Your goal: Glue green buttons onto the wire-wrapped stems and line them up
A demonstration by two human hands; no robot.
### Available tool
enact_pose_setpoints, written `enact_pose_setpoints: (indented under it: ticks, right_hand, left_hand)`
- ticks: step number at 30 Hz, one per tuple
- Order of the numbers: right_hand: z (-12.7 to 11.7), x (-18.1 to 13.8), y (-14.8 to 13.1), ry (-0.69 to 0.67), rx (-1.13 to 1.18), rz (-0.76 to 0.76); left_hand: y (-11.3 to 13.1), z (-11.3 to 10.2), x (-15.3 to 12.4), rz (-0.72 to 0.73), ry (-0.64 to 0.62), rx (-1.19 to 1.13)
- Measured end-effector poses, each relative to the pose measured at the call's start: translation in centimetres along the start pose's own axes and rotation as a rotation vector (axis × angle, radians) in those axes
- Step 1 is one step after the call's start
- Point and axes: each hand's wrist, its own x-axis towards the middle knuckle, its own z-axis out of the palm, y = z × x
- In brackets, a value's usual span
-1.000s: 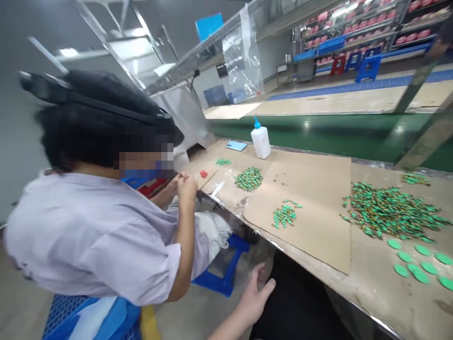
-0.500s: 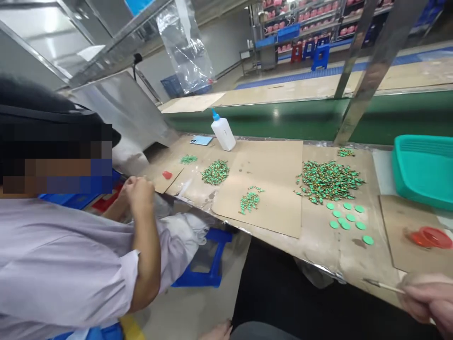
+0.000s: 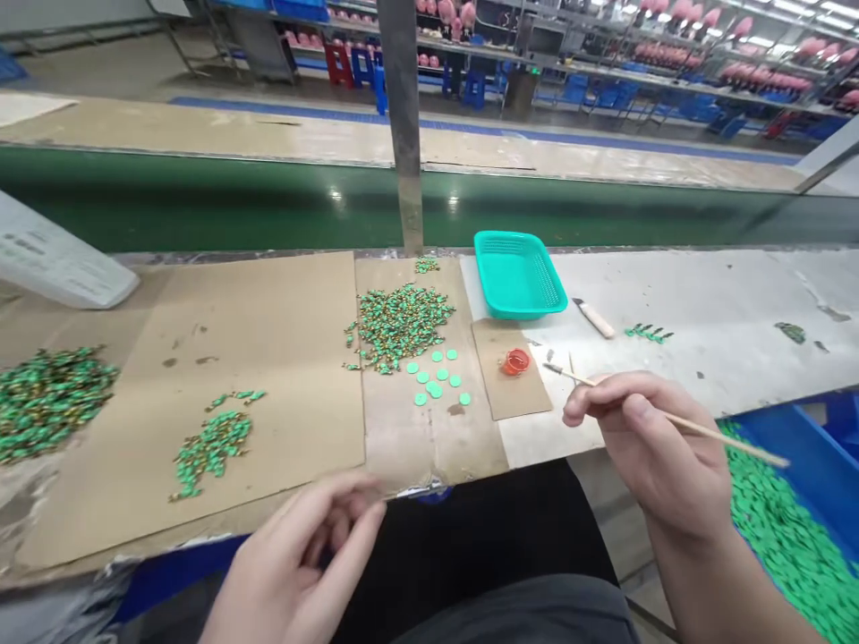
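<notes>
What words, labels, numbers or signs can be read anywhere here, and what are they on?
No word, brand, number or sign can be read clearly in this view.
The white object at the left edge of the bench carries grey printing, too blurred to read.
The teal basket shows no lettering.
The thin wooden stick in the right hand shows no lettering.

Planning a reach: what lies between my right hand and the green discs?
In the head view, a small cardboard sheet with a red dish on it lies between the right hand and the green discs.
</notes>
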Motion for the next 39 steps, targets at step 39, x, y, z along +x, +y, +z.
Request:
enact_pose_setpoints:
  ticks: [39]
  right_hand:
    - [-1.1,9.0,8.6,-0.019,-0.324,-0.235]
  left_hand:
    - [5.7,9.1,8.3,0.601,-0.024,0.203]
